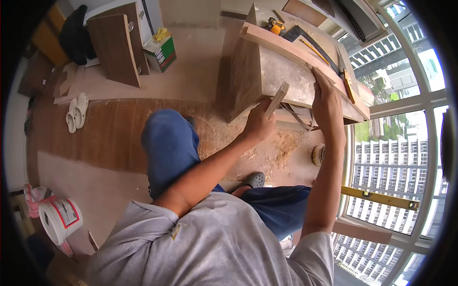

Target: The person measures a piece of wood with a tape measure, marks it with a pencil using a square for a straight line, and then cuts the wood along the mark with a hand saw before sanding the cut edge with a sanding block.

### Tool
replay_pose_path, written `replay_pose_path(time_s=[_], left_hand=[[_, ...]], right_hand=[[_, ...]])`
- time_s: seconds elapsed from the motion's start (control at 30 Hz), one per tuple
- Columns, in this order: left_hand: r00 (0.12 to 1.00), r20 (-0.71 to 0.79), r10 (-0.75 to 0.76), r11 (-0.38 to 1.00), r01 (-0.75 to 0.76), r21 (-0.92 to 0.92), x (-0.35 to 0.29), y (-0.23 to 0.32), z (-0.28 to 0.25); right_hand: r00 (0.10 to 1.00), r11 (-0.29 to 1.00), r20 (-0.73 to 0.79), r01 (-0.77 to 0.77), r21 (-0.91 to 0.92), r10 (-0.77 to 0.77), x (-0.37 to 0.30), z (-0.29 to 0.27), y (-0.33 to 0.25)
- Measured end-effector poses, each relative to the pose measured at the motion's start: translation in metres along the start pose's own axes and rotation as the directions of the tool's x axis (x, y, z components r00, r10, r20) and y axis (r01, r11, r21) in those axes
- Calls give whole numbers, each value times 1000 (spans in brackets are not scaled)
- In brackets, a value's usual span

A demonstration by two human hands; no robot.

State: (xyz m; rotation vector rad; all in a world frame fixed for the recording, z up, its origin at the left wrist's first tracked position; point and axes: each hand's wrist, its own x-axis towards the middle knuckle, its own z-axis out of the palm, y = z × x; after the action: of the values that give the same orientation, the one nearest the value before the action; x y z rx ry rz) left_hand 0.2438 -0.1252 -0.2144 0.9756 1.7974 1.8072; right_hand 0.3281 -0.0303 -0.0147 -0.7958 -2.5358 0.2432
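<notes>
My left hand point(259, 123) is closed around a short strip of wood point(277, 99), which tilts up and to the right beside the front of a plywood workbench point(284, 71). Flat and stretched out, the fingers of my right hand point(327, 104) rest against the near edge of a long wooden board point(296, 51) lying across the bench top. Behind the board are a yellow pencil point(315, 51), a dark carpenter's square point(298, 35), an orange and black tape measure point(275, 26) and a long tool with an orange handle point(350, 88).
Wood shavings point(286, 147) cover the floor below the bench, near a small can point(318, 155). A yellow spirit level point(381, 197) stands by the windows at right. At left are brown panels point(113, 50), a green and white box point(162, 53), pale clogs point(77, 112) and a white bucket point(58, 220).
</notes>
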Motion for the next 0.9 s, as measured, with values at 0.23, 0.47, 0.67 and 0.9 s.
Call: replay_pose_path(time_s=[0.23,0.47,0.67,0.9], left_hand=[[997,-35,63,998,-62,24,1,-9,5],[994,-43,96,995,-96,8,0,-5,0],[999,23,23,999,-25,48,0,2,-2],[997,80,-21,994,29,-105,-2,2,5]], right_hand=[[957,980,209,196,39,-200,-24,26,-13],[942,958,214,278,-72,-257,-27,33,-16],[998,998,-25,53,-21,-54,-25,34,30],[973,922,-157,-102,373,171,-65,88,-36]])
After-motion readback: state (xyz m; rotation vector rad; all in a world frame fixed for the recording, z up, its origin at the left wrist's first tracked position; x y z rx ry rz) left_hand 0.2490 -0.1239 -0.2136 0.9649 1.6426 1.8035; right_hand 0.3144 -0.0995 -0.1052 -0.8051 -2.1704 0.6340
